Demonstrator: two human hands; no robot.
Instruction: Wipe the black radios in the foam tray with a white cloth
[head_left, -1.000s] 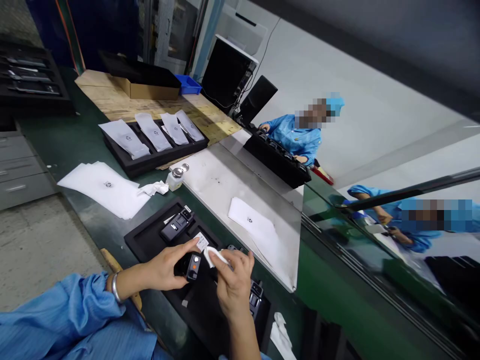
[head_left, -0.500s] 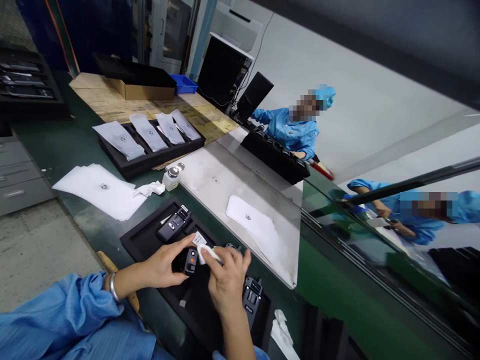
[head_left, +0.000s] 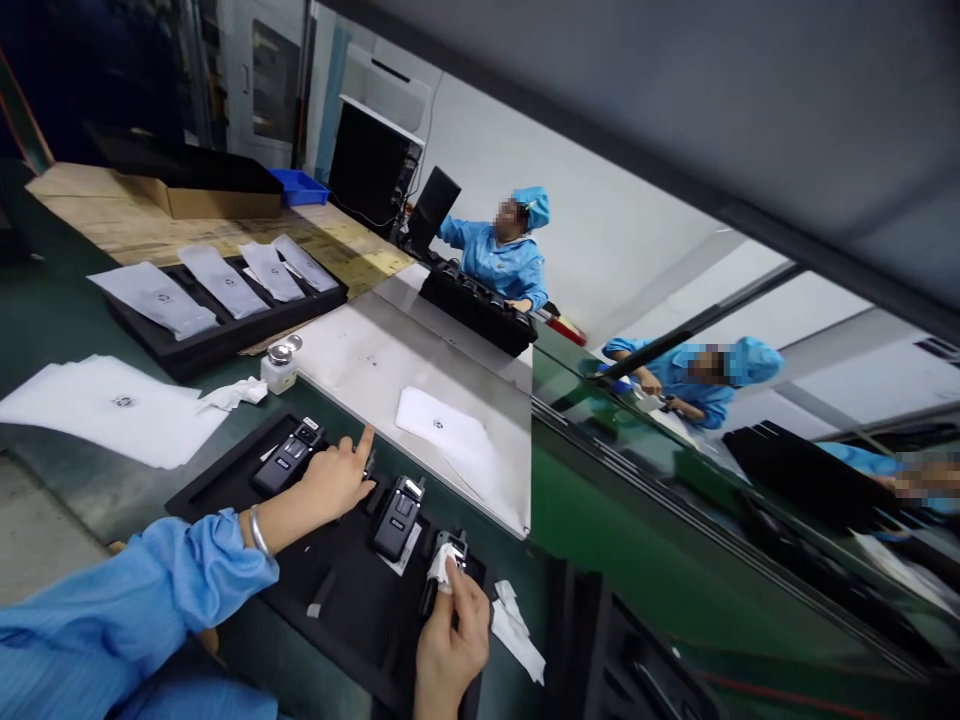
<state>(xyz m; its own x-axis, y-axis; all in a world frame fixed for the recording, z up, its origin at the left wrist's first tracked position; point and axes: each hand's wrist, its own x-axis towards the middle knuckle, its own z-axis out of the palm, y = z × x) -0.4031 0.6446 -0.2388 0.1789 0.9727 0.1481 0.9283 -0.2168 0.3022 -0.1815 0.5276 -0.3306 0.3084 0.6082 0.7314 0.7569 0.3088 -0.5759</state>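
My left hand [head_left: 330,482] reaches over a black foam tray [head_left: 345,610], its index finger stretched out and the thumb on the near side of a handheld radio [head_left: 369,466]. The hand covers most of that radio. My right hand [head_left: 454,630] pinches a white wipe [head_left: 443,566] against the top of another radio [head_left: 460,545] at the tray's right end. Between the hands lies a radio [head_left: 396,518] with a white label [head_left: 407,552] beside it. One more radio [head_left: 289,457] rests in the left slot.
A small dispenser bottle [head_left: 279,370] and crumpled wipe [head_left: 232,394] stand behind the tray. White sleeves [head_left: 120,410] lie left, more [head_left: 442,425] on the white board. A second tray [head_left: 172,350] holds sleeved items. Another wipe [head_left: 516,630] lies right. Co-workers [head_left: 499,260] sit beyond.
The radio from my left hand has gone down into the tray, the hand still over it. My right hand has moved right with the wipe to the end radio. The view has turned right.
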